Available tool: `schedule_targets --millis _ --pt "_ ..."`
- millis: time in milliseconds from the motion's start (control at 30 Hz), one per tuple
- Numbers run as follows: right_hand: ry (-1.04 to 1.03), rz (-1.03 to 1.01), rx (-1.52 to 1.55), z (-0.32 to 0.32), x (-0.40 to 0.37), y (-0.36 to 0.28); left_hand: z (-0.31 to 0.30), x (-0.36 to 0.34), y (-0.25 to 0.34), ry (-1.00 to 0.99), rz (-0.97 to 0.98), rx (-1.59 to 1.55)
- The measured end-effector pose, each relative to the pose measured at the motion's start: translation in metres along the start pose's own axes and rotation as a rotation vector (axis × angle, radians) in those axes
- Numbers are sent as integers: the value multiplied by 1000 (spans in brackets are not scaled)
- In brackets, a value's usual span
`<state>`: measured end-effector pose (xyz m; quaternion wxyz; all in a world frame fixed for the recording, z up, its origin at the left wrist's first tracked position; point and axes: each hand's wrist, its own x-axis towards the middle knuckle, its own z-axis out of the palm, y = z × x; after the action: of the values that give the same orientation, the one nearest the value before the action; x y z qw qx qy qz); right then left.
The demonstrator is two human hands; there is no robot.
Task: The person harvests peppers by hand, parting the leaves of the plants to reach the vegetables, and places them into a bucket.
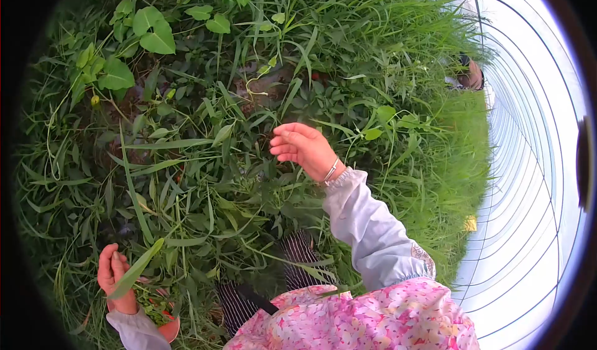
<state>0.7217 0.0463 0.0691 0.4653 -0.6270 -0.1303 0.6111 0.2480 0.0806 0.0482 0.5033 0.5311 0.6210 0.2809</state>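
Observation:
Over the plants in the middle, my right hand has its fingers loosely bent and a little apart, with nothing visible in it. Dark-leaved plants and long grass blades lie just below its fingers. My left hand is low on the left, fingers partly curled and apart; I see nothing held there. One broad grass blade crosses in front of it. Just beside the left wrist is an orange-red container with green pieces inside, partly hidden by the forearm and leaves.
Tall grass rises on the right beneath the white greenhouse cover and its hoops. Broad-leaved vines grow at upper left. Another person is partly visible far off. A yellow object stands at the grass edge.

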Motion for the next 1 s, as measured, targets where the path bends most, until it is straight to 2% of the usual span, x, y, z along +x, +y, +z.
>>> schedule_targets --millis 67,133,233,333,367,467,500,600,633,733,933,1000 --pt "265 -28 -129 -62 31 0 32 18 28 -86 113 12" --pt "381 1 -78 -116 53 4 71 28 63 -154 135 88" --pt "606 -99 -349 -177 88 8 130 37 90 -250 333 158" --pt "670 -230 -553 -225 130 3 172 43 108 -380 448 231" --pt "673 -244 -628 -234 143 -2 188 42 124 -414 357 237" --pt "783 -298 -908 -231 179 -29 222 47 119 -491 339 241" --pt "729 -247 -991 -237 195 -35 239 47 127 -493 381 243" --pt "809 -193 -1091 -251 231 -37 264 46 114 -578 302 275" --pt "803 -200 -1093 -255 238 -36 274 46 111 -565 334 260" --pt "696 -141 -1084 -264 244 -33 298 47 119 -641 333 291" --pt "415 -4 -1187 -275 194 -26 359 75 157 -693 451 200" --pt "363 -131 -1172 -288 164 13 382 89 176 -696 454 110"
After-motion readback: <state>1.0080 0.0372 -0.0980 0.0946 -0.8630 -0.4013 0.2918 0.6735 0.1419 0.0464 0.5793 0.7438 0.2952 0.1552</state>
